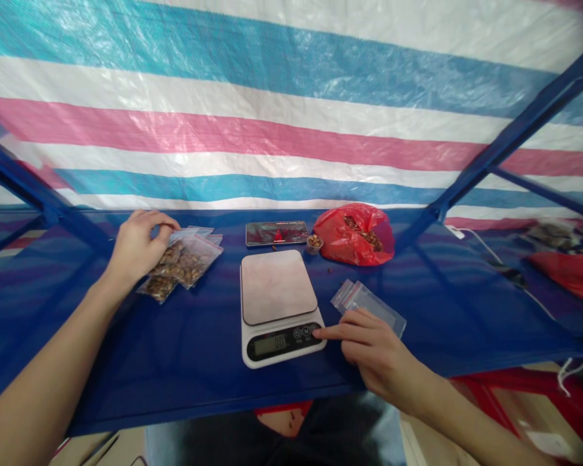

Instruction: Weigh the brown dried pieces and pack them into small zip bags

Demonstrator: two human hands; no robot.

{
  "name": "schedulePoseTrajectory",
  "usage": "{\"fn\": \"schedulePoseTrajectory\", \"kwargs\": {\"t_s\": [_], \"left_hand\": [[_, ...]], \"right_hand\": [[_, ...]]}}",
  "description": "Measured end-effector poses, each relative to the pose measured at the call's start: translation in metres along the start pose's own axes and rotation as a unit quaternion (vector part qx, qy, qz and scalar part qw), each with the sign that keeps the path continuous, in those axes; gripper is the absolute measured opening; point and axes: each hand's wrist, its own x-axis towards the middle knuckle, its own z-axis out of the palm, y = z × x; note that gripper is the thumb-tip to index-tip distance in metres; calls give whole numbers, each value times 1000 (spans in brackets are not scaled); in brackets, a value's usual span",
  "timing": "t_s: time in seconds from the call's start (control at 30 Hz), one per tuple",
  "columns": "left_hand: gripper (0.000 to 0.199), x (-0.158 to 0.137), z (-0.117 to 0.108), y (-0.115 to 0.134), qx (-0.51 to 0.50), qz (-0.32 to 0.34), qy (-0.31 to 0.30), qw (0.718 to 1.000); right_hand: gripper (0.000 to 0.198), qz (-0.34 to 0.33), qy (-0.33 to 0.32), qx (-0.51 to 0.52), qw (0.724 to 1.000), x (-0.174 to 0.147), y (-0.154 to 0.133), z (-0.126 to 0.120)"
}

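Observation:
A white kitchen scale (278, 288) with a dark display strip reading 0.0 stands in the middle of the blue table. My right hand (374, 349) reaches in from the right, its index finger stretched onto the rightmost button and the other fingers loosely curled, holding nothing visible. Beneath and behind it lie flat clear zip-lock bags (369, 303). At the left, my left hand (138, 246) is beside a pile of zip-lock bags filled with brown nut-like pieces (187, 262). Its thumb and index tips come together at the pile's edge; whether they pinch any plastic is unclear.
Behind the scale lies a phone (276, 233) with its screen lit. A small cup of brown pieces (313, 244) stands against an open red plastic bag (354, 236) holding more. Blue frame bars (495, 149) slant up at both sides before a striped sheet (272, 136).

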Motion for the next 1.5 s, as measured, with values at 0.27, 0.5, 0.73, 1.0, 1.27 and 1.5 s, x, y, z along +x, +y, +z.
{"fn": "schedulePoseTrajectory", "kwargs": {"t_s": [0.27, 0.5, 0.73, 1.0, 1.27, 1.5], "left_hand": [[29, 1, -2, 3, -13, -7, -9, 1000], [36, 2, -1, 2, -5, -5, -16, 1000], [33, 2, -2, 3, -15, -7, -9, 1000], [30, 2, -4, 6, -22, -6, -10, 1000], [31, 2, -2, 5, -19, -10, -4, 1000], [30, 2, -2, 6, -16, -13, -16, 1000]], "right_hand": [[31, 70, 120, 21, 990, 49, 49, -20], [65, 147, 69, -76, 984, 95, 115, -16], [58, 154, 88, -69, 982, 105, 108, -19], [64, 68, 36, -16, 997, 117, 27, -21], [64, 78, -2, 51, 996, 120, 43, -14], [19, 122, 153, 39, 980, 100, 112, -19]]}}
